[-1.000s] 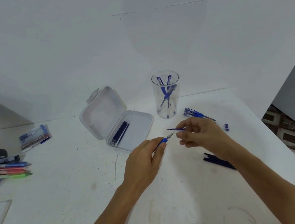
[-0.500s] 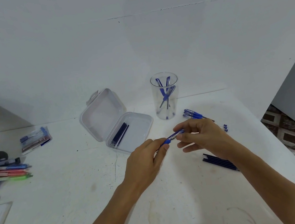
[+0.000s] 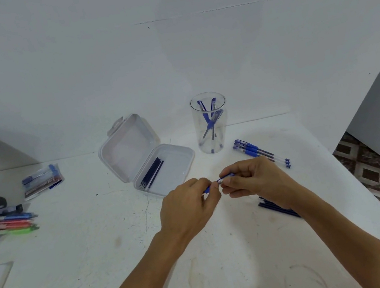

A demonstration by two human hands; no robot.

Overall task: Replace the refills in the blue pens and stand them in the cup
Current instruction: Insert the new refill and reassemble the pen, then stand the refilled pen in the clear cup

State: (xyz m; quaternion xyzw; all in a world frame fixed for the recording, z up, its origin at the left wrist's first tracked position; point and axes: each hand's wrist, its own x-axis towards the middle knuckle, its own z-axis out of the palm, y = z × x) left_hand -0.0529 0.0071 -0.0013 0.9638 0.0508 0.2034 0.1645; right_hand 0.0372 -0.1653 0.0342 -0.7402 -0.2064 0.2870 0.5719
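Hands (image 3: 190, 207) (image 3: 254, 180) pinch pen (image 3: 225, 177), mid-table (image 3: 100, 248).

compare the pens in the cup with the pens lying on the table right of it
The pens in the cup stand on end, leaning; the pens on the table lie flat. The pens in the cup cross one another; the pens on the table lie side by side. Both sets are blue with clear barrels.

The white desk (image 3: 92, 275) is carrying a clear cup (image 3: 226, 134) and an open case (image 3: 175, 166) near its far edge, with blue pens (image 3: 259, 153) lying toward the right edge.
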